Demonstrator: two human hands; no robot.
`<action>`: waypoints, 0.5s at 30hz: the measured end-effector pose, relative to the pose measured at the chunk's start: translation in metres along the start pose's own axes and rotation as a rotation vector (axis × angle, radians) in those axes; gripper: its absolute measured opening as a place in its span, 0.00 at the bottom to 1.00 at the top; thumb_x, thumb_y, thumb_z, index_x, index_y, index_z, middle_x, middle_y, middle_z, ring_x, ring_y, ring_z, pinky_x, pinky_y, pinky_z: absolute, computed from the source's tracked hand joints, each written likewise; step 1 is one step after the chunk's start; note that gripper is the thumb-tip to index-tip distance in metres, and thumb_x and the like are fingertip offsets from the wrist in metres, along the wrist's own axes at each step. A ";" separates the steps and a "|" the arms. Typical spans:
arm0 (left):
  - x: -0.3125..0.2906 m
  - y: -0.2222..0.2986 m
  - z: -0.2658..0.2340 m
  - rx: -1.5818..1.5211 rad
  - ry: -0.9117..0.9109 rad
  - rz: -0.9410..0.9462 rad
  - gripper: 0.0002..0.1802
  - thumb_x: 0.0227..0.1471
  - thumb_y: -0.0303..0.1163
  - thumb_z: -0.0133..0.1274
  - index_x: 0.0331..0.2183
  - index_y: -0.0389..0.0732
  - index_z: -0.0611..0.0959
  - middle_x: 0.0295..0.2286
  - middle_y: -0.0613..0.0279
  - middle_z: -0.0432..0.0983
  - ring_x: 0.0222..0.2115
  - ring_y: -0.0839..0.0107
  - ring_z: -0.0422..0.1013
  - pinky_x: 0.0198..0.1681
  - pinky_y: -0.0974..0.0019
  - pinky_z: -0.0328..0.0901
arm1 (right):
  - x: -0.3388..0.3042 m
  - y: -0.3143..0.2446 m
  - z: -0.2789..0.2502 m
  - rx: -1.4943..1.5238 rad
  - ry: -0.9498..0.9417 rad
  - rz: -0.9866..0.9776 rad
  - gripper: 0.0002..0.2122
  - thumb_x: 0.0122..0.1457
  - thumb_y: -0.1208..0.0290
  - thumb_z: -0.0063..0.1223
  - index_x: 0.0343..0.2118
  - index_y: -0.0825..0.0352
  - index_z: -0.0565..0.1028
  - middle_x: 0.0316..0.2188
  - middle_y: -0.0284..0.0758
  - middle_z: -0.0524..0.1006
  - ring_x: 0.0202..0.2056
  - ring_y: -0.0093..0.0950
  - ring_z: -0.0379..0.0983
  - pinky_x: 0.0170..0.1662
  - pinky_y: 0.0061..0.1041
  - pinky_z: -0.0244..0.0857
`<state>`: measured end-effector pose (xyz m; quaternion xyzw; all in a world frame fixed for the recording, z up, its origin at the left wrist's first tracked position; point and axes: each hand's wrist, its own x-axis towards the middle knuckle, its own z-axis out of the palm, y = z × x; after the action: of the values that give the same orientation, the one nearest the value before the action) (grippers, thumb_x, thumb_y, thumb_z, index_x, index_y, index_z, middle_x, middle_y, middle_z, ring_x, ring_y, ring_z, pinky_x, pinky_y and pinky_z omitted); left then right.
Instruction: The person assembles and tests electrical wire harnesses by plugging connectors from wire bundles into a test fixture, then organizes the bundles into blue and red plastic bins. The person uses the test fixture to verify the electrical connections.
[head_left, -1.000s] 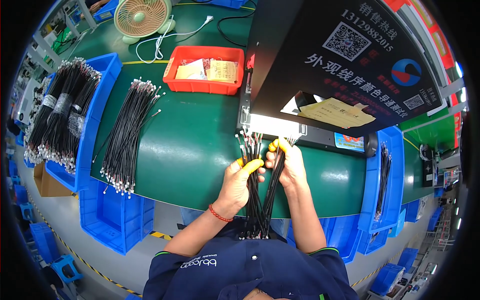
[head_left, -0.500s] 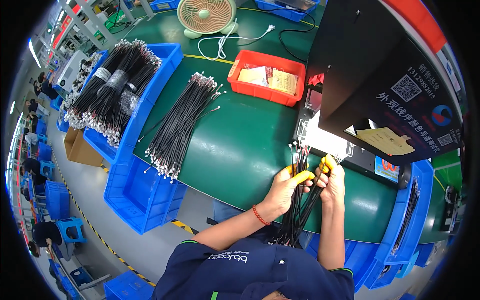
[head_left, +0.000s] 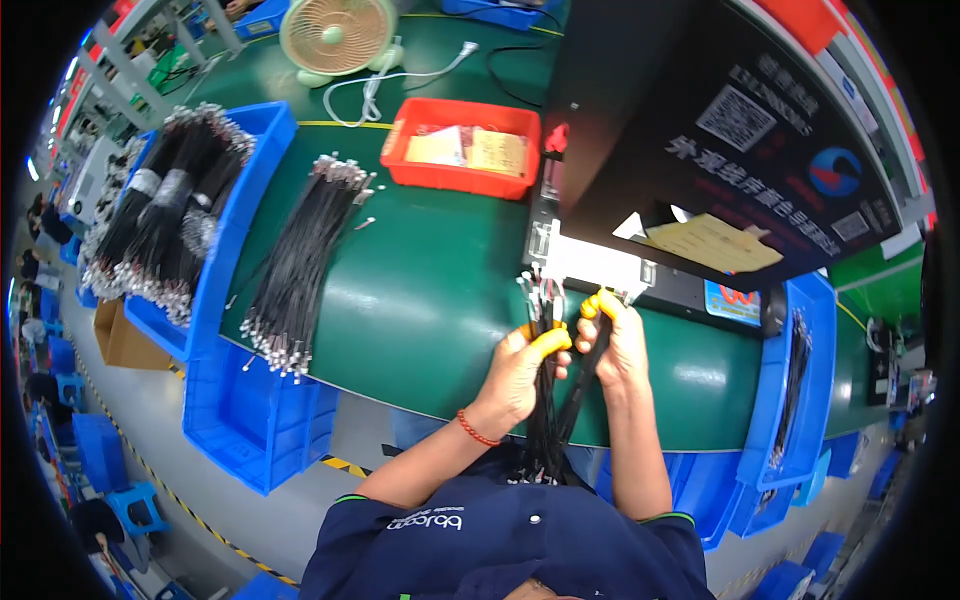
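My left hand (head_left: 518,368), with yellow finger covers on and a red bead bracelet at the wrist, is closed round a bundle of black cables (head_left: 543,420). Their white connector ends stick up above the grip, and the lower ends hang down by my shirt. To its right, my right hand (head_left: 622,345), also in yellow finger covers, pinches black cables (head_left: 590,378) near their upper ends. Both hands are just in front of the lit white surface (head_left: 595,264) of a black test machine (head_left: 690,130). Fingers partly hide how many cables the right hand grips.
A loose pile of black cables (head_left: 305,265) lies on the green table (head_left: 430,300). Left of it, a blue bin (head_left: 262,165) holds tied bundles. A red tray (head_left: 400,178) with paper slips and a small fan (head_left: 338,35) stand behind. At right, another blue bin (head_left: 818,340) holds cables.
The whole view has shifted, so the table and machine appear farther left. Both hands keep their grips on the cables, with the right-hand cables now bunched closer together.
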<state>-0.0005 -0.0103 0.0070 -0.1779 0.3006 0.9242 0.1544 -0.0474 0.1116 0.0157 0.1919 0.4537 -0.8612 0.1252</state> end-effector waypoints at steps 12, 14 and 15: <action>-0.009 -0.023 0.009 0.082 -0.176 0.028 0.07 0.44 0.31 0.50 0.26 0.39 0.71 0.17 0.69 0.67 0.14 0.84 0.62 0.13 0.82 0.57 | -0.004 0.008 -0.045 -0.593 -0.075 -0.385 0.07 0.49 0.75 0.43 0.32 0.67 0.65 0.18 0.29 0.64 0.09 0.13 0.53 0.08 0.09 0.43; -0.007 -0.024 0.007 0.040 -0.155 0.072 0.08 0.44 0.32 0.50 0.26 0.39 0.71 0.17 0.69 0.66 0.14 0.84 0.62 0.13 0.82 0.57 | 0.000 0.005 -0.040 -0.451 -0.085 -0.317 0.06 0.51 0.70 0.45 0.30 0.67 0.65 0.17 0.28 0.63 0.08 0.11 0.50 0.07 0.10 0.40; -0.005 -0.024 0.003 -0.002 -0.097 0.044 0.08 0.45 0.33 0.49 0.26 0.39 0.71 0.17 0.69 0.66 0.14 0.84 0.62 0.13 0.82 0.57 | -0.002 0.000 -0.037 -0.282 -0.082 -0.225 0.07 0.51 0.68 0.45 0.28 0.66 0.65 0.15 0.27 0.63 0.08 0.10 0.48 0.07 0.10 0.39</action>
<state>0.0123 0.0094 -0.0009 -0.1265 0.2957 0.9352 0.1484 -0.0373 0.1423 -0.0026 0.0849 0.5831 -0.8047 0.0721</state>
